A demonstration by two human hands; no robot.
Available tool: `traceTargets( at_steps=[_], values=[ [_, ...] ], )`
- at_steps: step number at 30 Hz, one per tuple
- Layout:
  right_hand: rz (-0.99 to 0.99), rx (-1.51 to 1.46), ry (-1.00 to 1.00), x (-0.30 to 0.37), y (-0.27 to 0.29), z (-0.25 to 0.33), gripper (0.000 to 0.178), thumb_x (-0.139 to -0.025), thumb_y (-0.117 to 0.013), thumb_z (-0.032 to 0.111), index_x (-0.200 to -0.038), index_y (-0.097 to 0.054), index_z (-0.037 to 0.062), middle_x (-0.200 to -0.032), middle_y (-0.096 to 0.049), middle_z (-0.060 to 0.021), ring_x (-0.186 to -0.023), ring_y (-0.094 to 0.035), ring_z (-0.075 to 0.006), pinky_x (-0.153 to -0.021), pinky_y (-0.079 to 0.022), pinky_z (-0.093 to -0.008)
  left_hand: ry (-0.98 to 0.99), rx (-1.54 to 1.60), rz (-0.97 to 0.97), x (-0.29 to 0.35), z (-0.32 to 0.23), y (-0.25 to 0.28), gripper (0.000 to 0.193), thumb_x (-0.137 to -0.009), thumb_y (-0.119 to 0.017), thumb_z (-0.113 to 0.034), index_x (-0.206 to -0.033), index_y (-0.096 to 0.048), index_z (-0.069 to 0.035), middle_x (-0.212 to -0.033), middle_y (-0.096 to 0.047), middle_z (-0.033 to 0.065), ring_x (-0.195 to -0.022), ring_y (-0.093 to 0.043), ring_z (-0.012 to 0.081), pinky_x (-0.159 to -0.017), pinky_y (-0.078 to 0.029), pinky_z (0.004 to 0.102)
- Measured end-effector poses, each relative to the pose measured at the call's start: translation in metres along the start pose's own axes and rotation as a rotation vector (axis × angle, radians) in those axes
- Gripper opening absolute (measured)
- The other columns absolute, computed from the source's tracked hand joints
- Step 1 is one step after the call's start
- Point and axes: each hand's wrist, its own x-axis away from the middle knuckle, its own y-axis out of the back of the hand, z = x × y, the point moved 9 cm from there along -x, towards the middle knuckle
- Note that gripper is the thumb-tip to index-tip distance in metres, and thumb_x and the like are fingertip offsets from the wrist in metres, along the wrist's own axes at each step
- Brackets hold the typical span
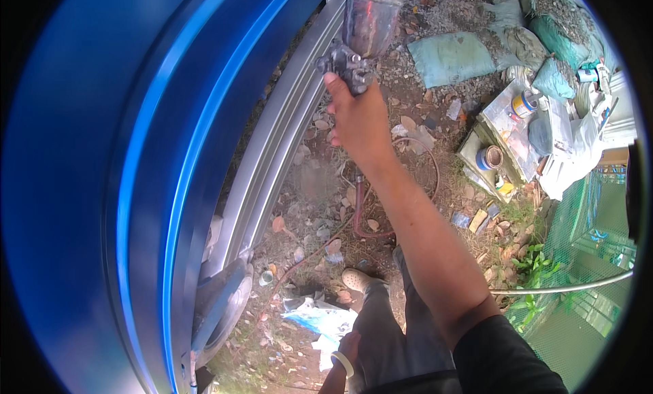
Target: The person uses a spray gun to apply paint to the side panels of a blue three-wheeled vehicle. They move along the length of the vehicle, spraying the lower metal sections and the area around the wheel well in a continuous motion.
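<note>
My right hand is raised, with its fingers wrapped round the handle of a paint spray gun. The clear, stained paint cup sits on top of the gun. To the left of the gun stands a glossy blue vehicle body panel with raised ridges, and a silver-grey ribbed metal rail runs along its edge. A reddish air hose hangs below my right hand and loops over the ground. Low beside my thigh is my left hand, with a pale wristband; its fingers are mostly hidden.
Greenish sacks of rubble lie at the far right. Nearer, open paint cans stand on a cluttered board. Green netting and a pale pipe are at right. Crumpled blue-white paper lies on leaf-strewn ground by my shoe.
</note>
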Motion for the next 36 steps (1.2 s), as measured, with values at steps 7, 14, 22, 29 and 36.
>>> traceTargets(
  at_steps=[7,14,22,29,36],
  values=[
    [-0.069,0.007,0.089,-0.108,0.042,0.029,0.046,-0.103,-0.068,0.038,-0.115,-0.053,-0.0047,-0.074,-0.067,-0.0124,-0.052,-0.064,-0.0212,-0.048,-0.055,-0.0362,0.325,0.19,0.023,-0.025,-0.027,-0.004,0.039,-0.104,-0.058,-0.027,-0.127,-0.068,0.003,-0.13,-0.069,0.0232,-0.125,-0.063,0.037,-0.11,-0.047,0.0453],
    [-0.064,0.099,0.088,-0.117,0.072,0.029,0.05,-0.102,-0.069,0.037,-0.128,-0.055,-0.003,-0.081,-0.071,-0.0152,-0.063,-0.069,-0.0215,-0.059,-0.055,-0.0355,0.398,0.258,0.009,-0.057,-0.039,-0.006,0.046,-0.105,-0.06,-0.033,-0.13,-0.066,0.005,-0.127,-0.071,0.021,-0.121,-0.065,0.0325,-0.107,-0.049,0.0416],
    [0.357,0.159,-0.218,0.014,0.079,-0.04,0.057,-0.1,-0.071,0.047,-0.129,-0.059,-0.0001,-0.089,-0.071,-0.0182,-0.089,-0.073,-0.028,-0.081,-0.054,-0.0437,0.175,0.121,0.009,-0.08,-0.05,0.014,0.029,-0.102,-0.059,-0.019,-0.12,-0.065,0.004,-0.118,-0.07,0.025,-0.113,-0.066,0.0425,-0.102,-0.053,0.0487],
    [0.464,0.337,-0.282,-0.021,0.097,-0.038,0.067,-0.098,-0.072,0.052,-0.137,-0.058,-0.0012,-0.097,-0.075,-0.0253,-0.098,-0.076,-0.0314,-0.087,-0.057,-0.0437,0.109,0.038,0.003,-0.105,-0.071,0.025,0.023,-0.101,-0.059,-0.015,-0.115,-0.064,0.003,-0.119,-0.07,0.0256,-0.113,-0.066,0.0452,-0.102,-0.053,0.0518],
    [0.039,0.302,0.119,-0.175,0.134,-0.013,0.062,-0.098,-0.074,0.047,-0.133,-0.059,-0.0022,-0.081,-0.074,-0.0162,-0.075,-0.074,-0.0249,-0.07,-0.055,-0.042,0.179,0.136,0.052,-0.119,-0.067,-0.006,0.034,-0.106,-0.054,-0.021,-0.122,-0.066,0.006,-0.12,-0.07,0.0263,-0.115,-0.065,0.0436,-0.103,-0.052,0.0482]
  ],
)
